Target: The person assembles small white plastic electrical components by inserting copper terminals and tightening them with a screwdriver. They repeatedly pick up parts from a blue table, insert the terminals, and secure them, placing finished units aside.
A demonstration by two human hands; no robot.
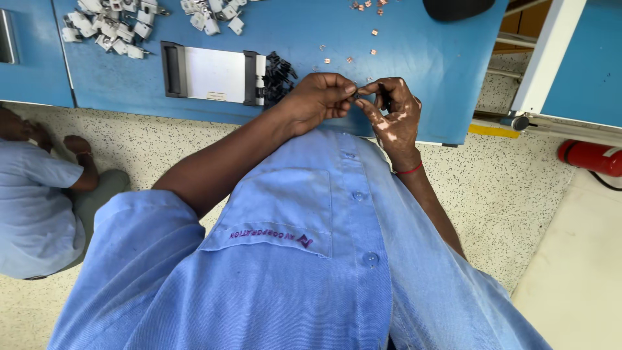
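Fingers of both hands pinch one small black part above the blue tabletop, held close so I can see it.

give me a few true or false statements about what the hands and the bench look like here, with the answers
1. Both hands meet at the edge of the blue bench. True: the left hand and right hand pinch a small dark part between their fingertips.
2. The pile of small black pieces lies on the floor. False: it lies on the bench, beside the white plate with black ends.
3. White plastic parts are heaped at the far left of the bench. True.
4. The right wrist is bare. False: it wears a thin red band.
5. Small copper-coloured bits are scattered on the bench. True.
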